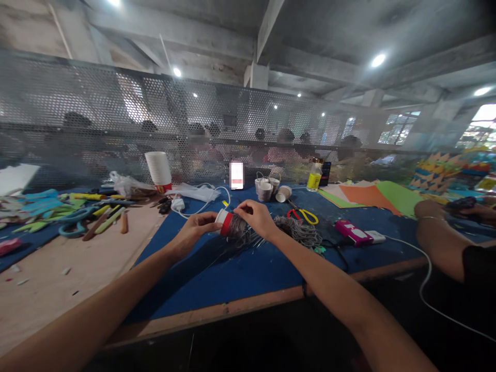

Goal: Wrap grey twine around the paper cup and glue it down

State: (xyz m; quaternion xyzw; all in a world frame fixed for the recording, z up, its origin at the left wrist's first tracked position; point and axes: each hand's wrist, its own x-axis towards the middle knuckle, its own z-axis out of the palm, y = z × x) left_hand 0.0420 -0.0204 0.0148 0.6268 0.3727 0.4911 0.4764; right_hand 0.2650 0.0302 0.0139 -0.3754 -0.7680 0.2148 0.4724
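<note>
Over the desk (182, 289), the left hand (197, 230) is gripping a cup (226, 224) by its white end; the right hand (259, 216) is pinching beside it, on what I cannot tell. White cups (158, 168) are standing nested. The held cup is tilting sideways, white end pointing left, grey yarn (238, 228) wrapping its right end.

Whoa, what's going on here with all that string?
Someone's left hand is holding a red-and-white cup tipped over above the blue tabletop. Gray yarn covers part of the cup, and the right hand is right beside it, fingers bent together; whether they pinch a strand is too small to tell. More yarn lies in a loose heap on the right. Some small cups sit farther back.
</note>
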